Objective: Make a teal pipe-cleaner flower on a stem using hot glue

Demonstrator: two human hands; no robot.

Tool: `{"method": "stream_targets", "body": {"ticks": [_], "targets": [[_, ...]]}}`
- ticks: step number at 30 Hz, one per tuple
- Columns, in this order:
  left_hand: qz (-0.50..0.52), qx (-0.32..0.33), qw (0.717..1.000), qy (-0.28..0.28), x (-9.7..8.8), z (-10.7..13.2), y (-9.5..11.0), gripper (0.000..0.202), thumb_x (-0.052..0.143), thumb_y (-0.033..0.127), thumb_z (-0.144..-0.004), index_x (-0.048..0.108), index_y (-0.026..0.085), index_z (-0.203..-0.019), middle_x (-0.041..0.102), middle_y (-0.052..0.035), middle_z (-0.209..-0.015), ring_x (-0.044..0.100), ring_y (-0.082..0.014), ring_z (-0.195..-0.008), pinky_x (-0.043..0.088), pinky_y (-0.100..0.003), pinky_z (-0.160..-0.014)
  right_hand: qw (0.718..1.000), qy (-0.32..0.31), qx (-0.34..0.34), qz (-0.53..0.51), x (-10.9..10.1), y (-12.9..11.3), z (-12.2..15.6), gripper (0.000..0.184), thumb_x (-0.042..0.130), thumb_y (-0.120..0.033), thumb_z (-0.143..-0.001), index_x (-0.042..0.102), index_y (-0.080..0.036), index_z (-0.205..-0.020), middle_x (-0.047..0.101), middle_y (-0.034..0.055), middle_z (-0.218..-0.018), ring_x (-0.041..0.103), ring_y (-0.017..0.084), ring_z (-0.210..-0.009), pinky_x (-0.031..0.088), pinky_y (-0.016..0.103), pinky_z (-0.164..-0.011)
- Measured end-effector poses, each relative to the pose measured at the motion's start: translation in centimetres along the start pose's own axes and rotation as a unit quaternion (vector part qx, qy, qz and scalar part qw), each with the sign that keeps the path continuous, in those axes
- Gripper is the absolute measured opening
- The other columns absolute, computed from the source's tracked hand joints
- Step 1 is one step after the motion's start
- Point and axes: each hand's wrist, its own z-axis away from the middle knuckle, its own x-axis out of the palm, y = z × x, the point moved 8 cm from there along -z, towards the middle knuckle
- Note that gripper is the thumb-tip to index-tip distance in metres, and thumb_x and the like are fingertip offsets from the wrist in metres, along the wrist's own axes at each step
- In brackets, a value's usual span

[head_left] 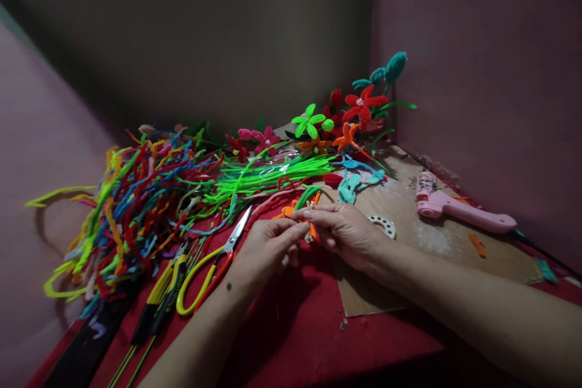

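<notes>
My left hand (275, 241) and my right hand (350, 231) meet over the red cloth, fingertips pinched together. Between them is a small orange pipe-cleaner piece (313, 230) with pale stamen-like tips, mostly covered by the fingers. Green pipe-cleaner loops (308, 195) show just beyond the right fingertips; whether they join the held piece I cannot tell. Scissors (227, 248) with yellow and red handles lie left of my left hand, blades pointing away. Beside them rest yellow-and-black pliers (170, 291). A white ring with holes (386, 225) sits partly behind my right forearm.
At the left is a tangled heap of coloured pipe cleaners (131, 212). A bundle of green pipe cleaners (273, 176) lies at the back, before finished flowers (361, 103). Brown cardboard (377, 297) at the right bears a pink-handled tool (468, 209). Walls close in behind and to the right.
</notes>
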Motion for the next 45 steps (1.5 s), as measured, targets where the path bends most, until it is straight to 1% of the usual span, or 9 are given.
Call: {"method": "stream_targets", "body": {"ticks": [2, 4, 7, 9, 13, 25, 34, 38, 45], "targets": [[-0.043, 0.084, 0.990, 0.109, -2.0, 0.5, 1.8, 0.022, 0.065, 0.036, -0.073, 0.063, 0.015, -0.080, 0.060, 0.0000, -0.064, 0.049, -0.0093, -0.052, 0.037, -0.021, -0.048, 1.000, 0.015, -0.008, 0.016, -0.2, -0.3, 0.1, 0.020, 0.070, -0.033, -0.068, 0.068, -0.013, -0.069, 0.039, -0.0073, -0.039, 0.028, 0.003, -0.032, 0.013, 0.021, -0.033], [-0.050, 0.183, 0.968, 0.165, -3.0, 1.4, 3.5, 0.019, 0.066, 0.030, -0.073, 0.064, 0.018, -0.088, 0.062, -0.0014, -0.081, 0.055, -0.0123, -0.068, 0.043, -0.023, -0.061, 0.999, 0.008, -0.016, 0.037, 0.1, -0.5, 0.3, 0.022, 0.068, -0.034, -0.070, 0.068, -0.013, -0.068, 0.039, -0.0066, -0.037, 0.027, 0.004, -0.031, 0.012, 0.022, -0.032], [-0.096, 0.284, 0.942, 0.150, -2.4, 2.3, 5.1, 0.009, 0.062, 0.022, -0.076, 0.065, 0.019, -0.084, 0.060, -0.0027, -0.085, 0.056, -0.0154, -0.081, 0.044, -0.026, -0.072, 0.999, -0.007, 0.005, 0.051, 0.7, -0.1, 0.7, 0.023, 0.068, -0.034, -0.070, 0.068, -0.012, -0.069, 0.045, -0.0053, -0.040, 0.028, 0.003, -0.030, 0.012, 0.021, -0.031], [-0.142, 0.311, 0.929, 0.142, -1.8, 2.6, 5.5, 0.006, 0.062, 0.019, -0.076, 0.066, 0.019, -0.081, 0.059, -0.0033, -0.083, 0.055, -0.0158, -0.081, 0.043, -0.026, -0.072, 0.998, -0.014, 0.021, 0.051, 0.9, 0.3, 0.8, 0.021, 0.068, -0.033, -0.069, 0.065, -0.012, -0.065, 0.045, -0.0058, -0.040, 0.029, 0.003, -0.030, 0.013, 0.020, -0.030], [-0.181, 0.300, 0.927, 0.134, -1.3, 2.3, 5.5, 0.007, 0.060, 0.019, -0.078, 0.067, 0.019, -0.078, 0.059, -0.0036, -0.080, 0.055, -0.0158, -0.079, 0.043, -0.025, -0.068, 0.997, -0.019, 0.027, 0.068, 0.9, 0.7, 0.7, 0.019, 0.065, -0.030, -0.070, 0.062, -0.013, -0.061, 0.041, -0.0072, -0.037, 0.030, 0.004, -0.028, 0.015, 0.018, -0.028], [-0.201, 0.268, 0.938, 0.091, -1.3, 1.6, 4.8, 0.006, 0.059, 0.019, -0.078, 0.065, 0.019, -0.077, 0.059, -0.0032, -0.081, 0.055, -0.0166, -0.084, 0.042, -0.027, -0.075, 0.989, -0.026, 0.005, 0.148, 1.2, -0.1, 1.1, 0.020, 0.060, -0.026, -0.073, 0.064, -0.013, -0.059, 0.041, -0.0070, -0.034, 0.030, 0.003, -0.028, 0.018, 0.019, -0.030], [-0.145, 0.188, 0.971, 0.018, -0.6, 1.0, 4.2, 0.010, 0.056, 0.016, -0.076, 0.059, 0.016, -0.067, 0.056, -0.0015, -0.070, 0.053, -0.0140, -0.069, 0.041, -0.026, -0.065, 0.976, -0.036, -0.019, 0.214, 1.1, 0.0, 1.0, 0.019, 0.058, -0.024, -0.075, 0.068, -0.014, -0.062, 0.043, -0.0062, -0.037, 0.033, 0.004, -0.032, 0.020, 0.020, -0.035], [-0.163, 0.210, 0.964, 0.025, -0.5, 1.2, 4.4, 0.010, 0.052, 0.015, -0.079, 0.054, 0.016, -0.069, 0.055, -0.0017, -0.075, 0.051, -0.0133, -0.072, 0.041, -0.025, -0.066, 0.977, -0.040, -0.016, 0.209, 1.2, 0.0, 1.1, 0.019, 0.057, -0.024, -0.074, 0.068, -0.013, -0.063, 0.042, -0.0066, -0.036, 0.033, 0.004, -0.031, 0.020, 0.019, -0.033], [-0.082, 0.133, 0.988, 0.001, -0.4, 0.7, 2.6, 0.008, 0.049, 0.021, -0.082, 0.049, 0.017, -0.076, 0.052, 0.0019, -0.066, 0.046, -0.0097, -0.056, 0.037, -0.023, -0.053, 0.981, -0.041, 0.003, 0.191, 1.0, 0.3, 1.0, 0.021, 0.059, -0.028, -0.075, 0.068, -0.012, -0.066, 0.042, -0.0067, -0.034, 0.032, 0.004, -0.028, 0.019, 0.018, -0.030]]}}
